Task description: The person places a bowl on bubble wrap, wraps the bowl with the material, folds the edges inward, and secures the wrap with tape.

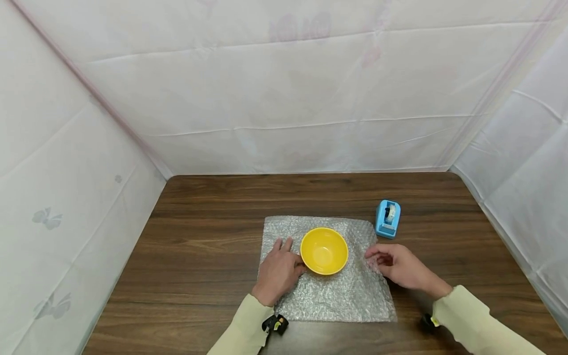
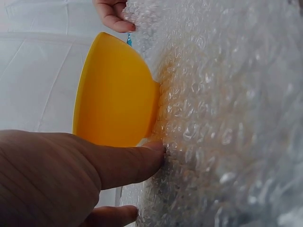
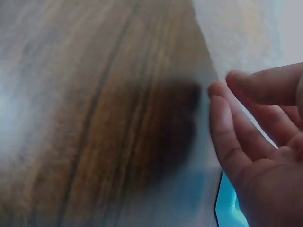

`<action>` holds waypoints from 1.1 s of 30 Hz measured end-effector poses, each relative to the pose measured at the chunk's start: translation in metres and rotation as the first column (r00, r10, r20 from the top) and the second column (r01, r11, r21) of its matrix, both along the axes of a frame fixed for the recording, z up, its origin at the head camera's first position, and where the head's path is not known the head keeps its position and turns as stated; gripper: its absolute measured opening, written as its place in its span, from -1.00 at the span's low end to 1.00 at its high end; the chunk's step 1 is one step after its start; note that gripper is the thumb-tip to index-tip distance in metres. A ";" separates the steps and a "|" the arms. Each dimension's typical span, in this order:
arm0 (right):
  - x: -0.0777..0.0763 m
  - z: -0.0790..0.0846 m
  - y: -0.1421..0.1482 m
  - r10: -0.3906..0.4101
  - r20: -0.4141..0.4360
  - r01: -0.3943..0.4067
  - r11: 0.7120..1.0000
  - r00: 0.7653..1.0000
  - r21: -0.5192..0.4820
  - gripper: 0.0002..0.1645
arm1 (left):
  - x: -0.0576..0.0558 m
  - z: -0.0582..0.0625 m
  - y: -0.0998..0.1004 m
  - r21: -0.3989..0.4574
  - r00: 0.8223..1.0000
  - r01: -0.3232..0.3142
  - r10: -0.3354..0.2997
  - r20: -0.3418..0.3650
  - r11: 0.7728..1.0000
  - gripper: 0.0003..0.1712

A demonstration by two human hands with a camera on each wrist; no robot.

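A yellow bowl [image 1: 324, 250] stands upright on a sheet of bubble wrap [image 1: 335, 301] spread over the table. My left hand [image 1: 278, 271] rests on the sheet just left of the bowl, its fingers extended. In the left wrist view the thumb [image 2: 125, 163] presses the wrap close to the bowl's foot. On the other side, my right hand [image 1: 401, 266] pinches the sheet's right edge, which is lifted and creased there. The right wrist view shows its thumb and fingertips [image 3: 220, 106] together at the wrap's edge.
A light blue tape dispenser [image 1: 388, 219] with a clear roll stands behind the right hand, near the sheet's back right corner. The brown wooden table [image 1: 195, 256] is bounded by white patterned sheeting [image 1: 293, 98] at the back and both sides.
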State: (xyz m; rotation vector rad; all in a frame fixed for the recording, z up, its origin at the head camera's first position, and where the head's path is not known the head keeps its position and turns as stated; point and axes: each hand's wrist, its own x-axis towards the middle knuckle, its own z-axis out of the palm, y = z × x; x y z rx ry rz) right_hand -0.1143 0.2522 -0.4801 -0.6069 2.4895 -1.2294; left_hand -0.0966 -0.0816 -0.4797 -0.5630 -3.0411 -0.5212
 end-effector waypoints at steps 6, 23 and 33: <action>0.005 -0.003 -0.004 -0.044 -0.111 0.049 0.998 0.993 0.042 -0.74 | -0.001 0.000 0.000 0.006 1.000 0.002 -0.002 0.013 1.000 -0.83; 0.009 -0.004 0.004 -0.005 0.210 0.061 0.963 0.978 -0.262 -0.52 | 0.001 -0.001 0.000 0.007 1.000 -0.004 0.004 0.022 1.000 -0.81; 0.010 -0.016 -0.010 -0.041 -0.273 0.017 0.996 0.961 -0.088 -0.64 | 0.000 -0.001 0.000 0.007 1.000 -0.002 0.002 0.019 1.000 -0.81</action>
